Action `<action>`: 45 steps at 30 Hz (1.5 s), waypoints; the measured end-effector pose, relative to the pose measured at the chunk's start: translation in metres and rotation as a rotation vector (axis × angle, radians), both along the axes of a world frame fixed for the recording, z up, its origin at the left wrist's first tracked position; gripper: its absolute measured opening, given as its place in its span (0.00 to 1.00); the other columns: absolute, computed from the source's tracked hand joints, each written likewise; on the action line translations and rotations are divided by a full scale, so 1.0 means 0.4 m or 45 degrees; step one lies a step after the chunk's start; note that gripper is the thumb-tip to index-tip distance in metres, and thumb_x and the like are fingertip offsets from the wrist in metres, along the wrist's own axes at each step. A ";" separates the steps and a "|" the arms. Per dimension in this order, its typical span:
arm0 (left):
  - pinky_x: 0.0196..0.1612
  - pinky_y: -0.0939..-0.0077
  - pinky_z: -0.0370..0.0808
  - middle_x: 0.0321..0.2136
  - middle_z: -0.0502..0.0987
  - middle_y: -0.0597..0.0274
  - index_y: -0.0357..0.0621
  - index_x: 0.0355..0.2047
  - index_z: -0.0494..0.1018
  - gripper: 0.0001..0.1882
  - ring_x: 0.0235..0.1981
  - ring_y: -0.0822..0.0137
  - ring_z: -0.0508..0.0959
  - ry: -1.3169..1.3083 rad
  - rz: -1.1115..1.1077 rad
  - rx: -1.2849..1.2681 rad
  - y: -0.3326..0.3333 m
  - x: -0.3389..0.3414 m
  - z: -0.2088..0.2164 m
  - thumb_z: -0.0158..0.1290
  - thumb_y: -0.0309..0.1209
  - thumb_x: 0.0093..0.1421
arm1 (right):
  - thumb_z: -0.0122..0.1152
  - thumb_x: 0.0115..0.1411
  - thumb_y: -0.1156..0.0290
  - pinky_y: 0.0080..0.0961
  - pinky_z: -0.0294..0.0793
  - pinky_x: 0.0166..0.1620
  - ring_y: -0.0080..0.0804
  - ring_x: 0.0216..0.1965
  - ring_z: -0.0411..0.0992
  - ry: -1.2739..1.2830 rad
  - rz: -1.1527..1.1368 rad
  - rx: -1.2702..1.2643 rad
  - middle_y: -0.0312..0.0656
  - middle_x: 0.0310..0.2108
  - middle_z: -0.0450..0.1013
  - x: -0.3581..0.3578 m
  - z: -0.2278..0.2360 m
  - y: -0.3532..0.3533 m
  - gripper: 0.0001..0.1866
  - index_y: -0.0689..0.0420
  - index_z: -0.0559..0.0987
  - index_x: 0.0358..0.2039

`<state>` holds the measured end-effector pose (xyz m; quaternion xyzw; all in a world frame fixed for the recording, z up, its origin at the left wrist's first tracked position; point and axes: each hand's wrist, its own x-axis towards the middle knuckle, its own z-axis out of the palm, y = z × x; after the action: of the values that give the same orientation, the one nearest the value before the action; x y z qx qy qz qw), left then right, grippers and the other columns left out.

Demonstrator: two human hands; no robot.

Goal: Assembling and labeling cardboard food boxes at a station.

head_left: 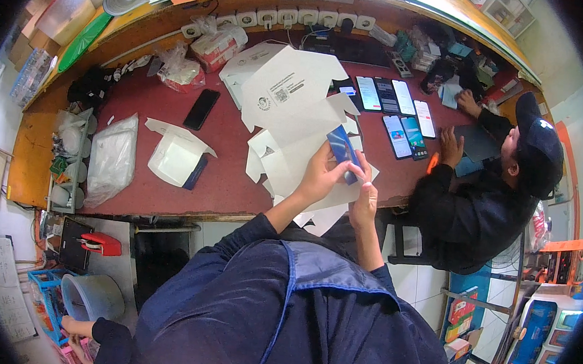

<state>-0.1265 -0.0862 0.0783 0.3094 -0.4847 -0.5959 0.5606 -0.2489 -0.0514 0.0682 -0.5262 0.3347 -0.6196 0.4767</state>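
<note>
A narrow, glossy blue piece [339, 143], perhaps card or a small packet, is held up over the table's front edge. My left hand [320, 173] grips it from the left, the thumb across its face. The fingers of my right hand [366, 194] pinch its lower end. Beneath and beyond my hands lie unfolded white cardboard box blanks [289, 104], overlapping, with flaps spread and small black print on one. To the left an open white box [174, 155] with a dark blue side rests beside a black phone [202, 109].
Several lit phones [397, 135] lie right of the blanks, near a seated co-worker [487, 182] whose hands are on the table. Clear plastic sleeves [112, 159] are stacked at left. A row of sockets [287, 17] lines the back. Behind on the left, another person's hands [77, 329] show.
</note>
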 end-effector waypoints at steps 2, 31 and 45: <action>0.32 0.79 0.78 0.46 0.67 0.61 0.44 0.54 0.56 0.23 0.39 0.70 0.75 -0.068 0.006 -0.006 0.006 -0.003 0.004 0.48 0.23 0.59 | 0.42 0.59 0.40 0.36 0.50 0.60 0.37 0.59 0.54 0.024 -0.008 0.005 0.45 0.59 0.55 -0.003 -0.003 -0.001 0.32 0.56 0.76 0.45; 0.40 0.77 0.75 0.42 0.71 0.59 0.38 0.49 0.61 0.18 0.39 0.70 0.75 -0.261 0.061 -0.070 0.043 0.026 -0.085 0.49 0.23 0.58 | 0.47 0.62 0.61 0.31 0.58 0.55 0.39 0.54 0.61 0.816 -0.466 -0.221 0.49 0.52 0.64 0.057 -0.028 0.014 0.20 0.58 0.72 0.50; 0.31 0.78 0.79 0.31 0.77 0.63 0.38 0.38 0.71 0.09 0.30 0.74 0.77 -0.042 0.039 0.267 0.033 0.052 -0.061 0.52 0.29 0.58 | 0.49 0.61 0.60 0.32 0.60 0.55 0.39 0.53 0.62 0.527 -0.401 -0.264 0.48 0.50 0.65 0.071 -0.038 0.026 0.21 0.60 0.72 0.50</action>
<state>-0.1055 -0.0730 0.0539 0.3837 -0.4239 -0.6295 0.5261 -0.2203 -0.0412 0.0530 -0.6287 0.4376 -0.5964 0.2397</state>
